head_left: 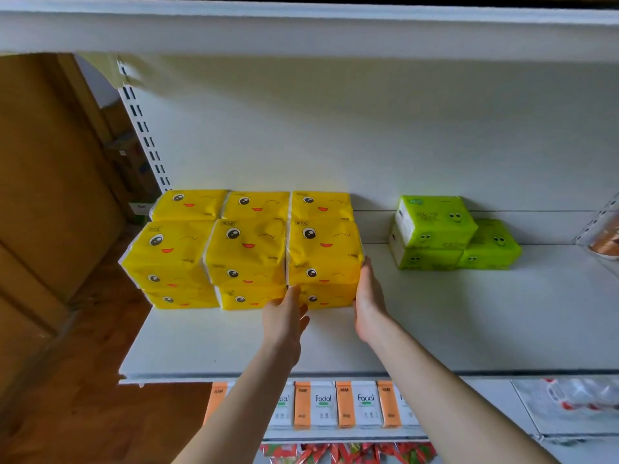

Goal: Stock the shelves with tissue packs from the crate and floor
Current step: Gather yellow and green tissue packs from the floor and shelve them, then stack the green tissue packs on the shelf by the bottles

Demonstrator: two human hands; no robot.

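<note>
Yellow tissue packs (248, 252) are stacked at the left of the shelf (452, 323). The right hand (368, 296) lies flat against the end stack's right side, fingers straight and together. The left hand (284, 318) touches its lower front, fingers loosely straight.

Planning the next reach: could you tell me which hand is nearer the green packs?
Right. The right hand touches the yellow stack's right side, left of the green packs; the left hand is farther left, at its front.

bare shelf (385, 333) between yellow packs (246, 249), green packs (445, 236)
</note>
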